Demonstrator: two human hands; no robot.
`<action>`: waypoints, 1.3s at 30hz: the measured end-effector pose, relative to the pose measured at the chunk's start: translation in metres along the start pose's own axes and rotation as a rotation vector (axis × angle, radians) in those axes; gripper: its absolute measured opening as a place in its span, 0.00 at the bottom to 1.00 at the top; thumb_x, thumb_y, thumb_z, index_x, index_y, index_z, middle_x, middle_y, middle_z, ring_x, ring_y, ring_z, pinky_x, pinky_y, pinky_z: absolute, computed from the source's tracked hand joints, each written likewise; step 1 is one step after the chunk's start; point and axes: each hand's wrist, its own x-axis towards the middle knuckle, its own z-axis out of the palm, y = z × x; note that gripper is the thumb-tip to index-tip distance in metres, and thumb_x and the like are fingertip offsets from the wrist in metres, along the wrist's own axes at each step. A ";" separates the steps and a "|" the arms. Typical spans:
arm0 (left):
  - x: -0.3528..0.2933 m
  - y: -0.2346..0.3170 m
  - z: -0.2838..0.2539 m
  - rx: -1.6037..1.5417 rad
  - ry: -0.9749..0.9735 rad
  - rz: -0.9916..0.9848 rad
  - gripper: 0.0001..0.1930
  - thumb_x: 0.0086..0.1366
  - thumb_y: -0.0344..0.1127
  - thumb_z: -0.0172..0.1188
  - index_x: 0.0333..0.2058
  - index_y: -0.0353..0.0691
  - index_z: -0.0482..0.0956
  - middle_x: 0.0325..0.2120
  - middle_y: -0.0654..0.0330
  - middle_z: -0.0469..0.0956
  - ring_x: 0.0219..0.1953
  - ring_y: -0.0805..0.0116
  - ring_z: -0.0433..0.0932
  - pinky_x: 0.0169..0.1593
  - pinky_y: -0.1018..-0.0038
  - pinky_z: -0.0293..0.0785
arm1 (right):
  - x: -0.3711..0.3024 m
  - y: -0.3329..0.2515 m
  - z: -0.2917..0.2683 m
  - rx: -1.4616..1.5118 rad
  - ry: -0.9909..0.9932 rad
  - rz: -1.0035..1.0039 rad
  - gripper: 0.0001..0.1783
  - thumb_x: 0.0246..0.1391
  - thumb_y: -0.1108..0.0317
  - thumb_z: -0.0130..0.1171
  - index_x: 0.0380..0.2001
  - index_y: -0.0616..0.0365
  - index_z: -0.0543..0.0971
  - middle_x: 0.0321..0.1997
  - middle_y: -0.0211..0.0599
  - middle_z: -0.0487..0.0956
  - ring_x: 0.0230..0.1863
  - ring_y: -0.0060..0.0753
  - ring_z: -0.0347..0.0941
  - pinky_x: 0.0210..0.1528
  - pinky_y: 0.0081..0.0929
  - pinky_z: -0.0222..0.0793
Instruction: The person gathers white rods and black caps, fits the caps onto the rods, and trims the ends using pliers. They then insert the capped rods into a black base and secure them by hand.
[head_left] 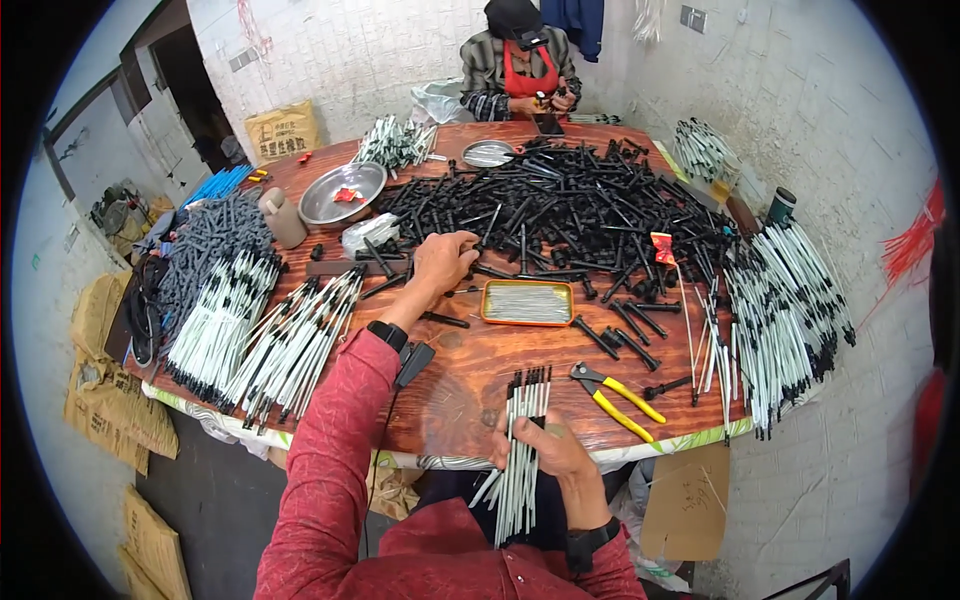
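My left hand [443, 264] reaches over the table to the near left edge of a pile of black plastic tube-like parts [560, 205]. Its fingers are bent together; anything between them is too small to make out. Close to my lap, my right hand [548, 446] is closed around a bundle of white rods with black ends [519, 440], held roughly upright at the table's front edge. Between my hands and the pile lies a yellow-rimmed tray of thin metal pins [527, 302]. Yellow-handled pliers [618, 400] rest right of the bundle.
Bundles of white rods [222, 320] lie at left, with more rods [790, 320] at right. Grey parts [215, 240], a beige bottle [284, 218] and a steel bowl [343, 194] stand far left. Across the table [440, 350] sits a co-worker [520, 65] with both hands raised.
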 end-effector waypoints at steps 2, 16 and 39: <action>0.002 0.000 0.007 0.067 0.009 0.026 0.13 0.60 0.36 0.63 0.45 0.45 0.84 0.32 0.55 0.85 0.35 0.54 0.83 0.39 0.64 0.78 | 0.001 -0.001 0.000 -0.008 0.014 -0.012 0.23 0.65 0.49 0.57 0.42 0.62 0.75 0.28 0.36 0.76 0.30 0.34 0.77 0.36 0.35 0.76; -0.105 0.065 -0.084 -0.778 -0.420 -0.247 0.15 0.63 0.29 0.65 0.48 0.35 0.80 0.42 0.65 0.80 0.44 0.78 0.77 0.47 0.79 0.76 | -0.001 -0.010 -0.004 -0.058 -0.016 -0.113 0.21 0.67 0.49 0.54 0.42 0.61 0.74 0.28 0.35 0.76 0.30 0.31 0.76 0.35 0.31 0.75; -0.239 0.063 -0.082 -1.693 -0.425 -0.557 0.26 0.67 0.28 0.61 0.62 0.33 0.68 0.45 0.58 0.79 0.44 0.71 0.81 0.51 0.74 0.81 | -0.008 0.031 0.049 -0.032 -0.041 0.161 0.26 0.61 0.46 0.61 0.43 0.62 0.74 0.24 0.37 0.74 0.23 0.33 0.75 0.34 0.36 0.79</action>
